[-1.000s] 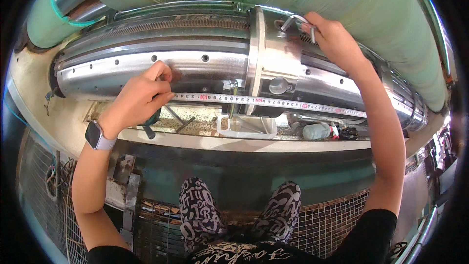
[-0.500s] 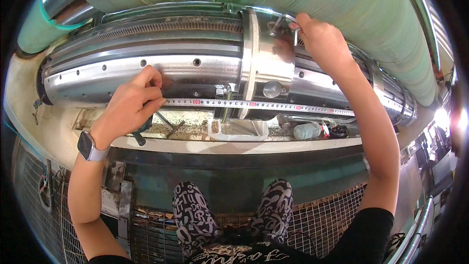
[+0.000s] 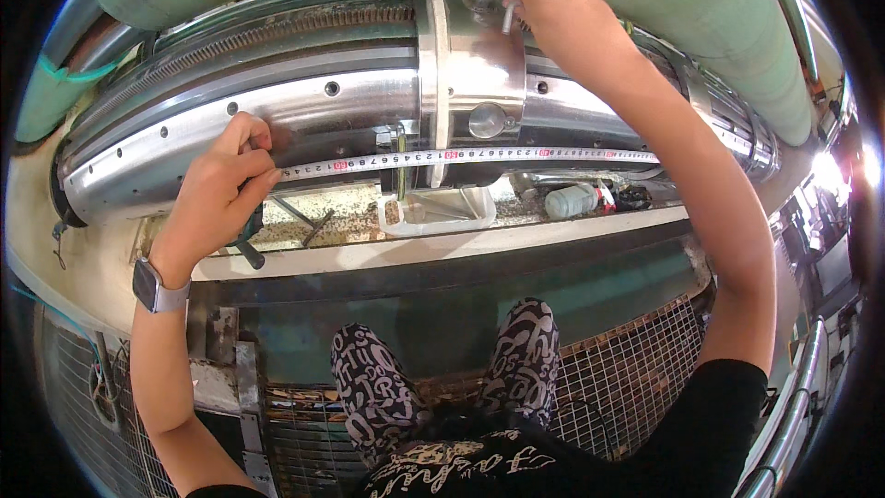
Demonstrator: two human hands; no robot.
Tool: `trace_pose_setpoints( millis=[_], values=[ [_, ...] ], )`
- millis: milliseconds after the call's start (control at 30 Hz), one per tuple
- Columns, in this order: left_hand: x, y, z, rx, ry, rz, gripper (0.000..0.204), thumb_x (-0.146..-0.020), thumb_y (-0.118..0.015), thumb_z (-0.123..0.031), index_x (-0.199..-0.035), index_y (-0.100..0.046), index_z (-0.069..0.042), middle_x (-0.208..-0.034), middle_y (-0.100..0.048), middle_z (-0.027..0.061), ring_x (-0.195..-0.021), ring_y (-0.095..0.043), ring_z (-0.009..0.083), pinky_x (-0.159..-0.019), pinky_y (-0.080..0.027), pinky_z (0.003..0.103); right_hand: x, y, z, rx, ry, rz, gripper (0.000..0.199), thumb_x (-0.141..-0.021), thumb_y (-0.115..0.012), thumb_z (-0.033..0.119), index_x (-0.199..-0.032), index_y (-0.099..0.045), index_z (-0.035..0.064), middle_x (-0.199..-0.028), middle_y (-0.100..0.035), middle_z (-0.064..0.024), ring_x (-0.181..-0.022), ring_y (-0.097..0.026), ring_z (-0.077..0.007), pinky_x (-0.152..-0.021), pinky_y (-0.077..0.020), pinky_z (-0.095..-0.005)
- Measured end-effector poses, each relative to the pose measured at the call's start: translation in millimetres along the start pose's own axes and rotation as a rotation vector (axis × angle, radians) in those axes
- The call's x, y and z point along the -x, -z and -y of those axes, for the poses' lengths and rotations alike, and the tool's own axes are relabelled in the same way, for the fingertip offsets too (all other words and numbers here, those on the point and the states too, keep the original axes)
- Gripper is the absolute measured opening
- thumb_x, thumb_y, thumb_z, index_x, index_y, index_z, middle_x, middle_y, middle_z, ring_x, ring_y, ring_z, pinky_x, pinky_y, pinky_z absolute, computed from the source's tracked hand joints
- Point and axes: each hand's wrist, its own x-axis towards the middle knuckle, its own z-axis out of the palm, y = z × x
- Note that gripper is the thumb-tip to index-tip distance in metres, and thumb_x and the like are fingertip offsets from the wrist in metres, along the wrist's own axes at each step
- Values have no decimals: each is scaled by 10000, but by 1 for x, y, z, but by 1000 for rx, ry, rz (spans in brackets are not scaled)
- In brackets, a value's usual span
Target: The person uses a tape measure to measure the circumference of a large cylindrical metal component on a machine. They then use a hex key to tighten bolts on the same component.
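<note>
Head view: measuring tape (image 3: 479, 156) stretched along front of steel roller (image 3: 369, 101), left hand (image 3: 217, 175) pinching it. Right hand (image 3: 576, 28) grasps bent metal key (image 3: 507, 18), roller's upper side. Since earlier: roller higher in view, grips unchanged. Green cylinder (image 3: 645, 0) close behind roller; ledge (image 3: 369, 250) edge before roller, open room between ledge and legs (image 3: 369, 378).

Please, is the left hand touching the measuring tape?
Touching: the head view shows the left hand pinching the measuring tape at its visible left end.
</note>
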Motion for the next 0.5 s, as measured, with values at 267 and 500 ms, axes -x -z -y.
trace_pose_setpoints(
  millis=[267,500],
  values=[
    [1,2,5,-53,-13,40,133,-781,-594,-53,-730,-515,40,-955,-454,119,-811,-508,273,-713,-423,333,7,13,15,-9,54,-38,146,-848,-497,120,-875,-542,-17,-765,-624,-215,-723,-616,-385,-644,-494,-455],
    [5,1,13,9,-32,3,143,-786,-600,-86,-726,-526,21,-911,-464,104,-772,-528,279,-681,-430,351,44,55,31,-551,-469,286,240,-892,-477,192,-817,-531,-28,-613,-571,-156,-466,-556,-240,-496,-434,-387]
  ],
)
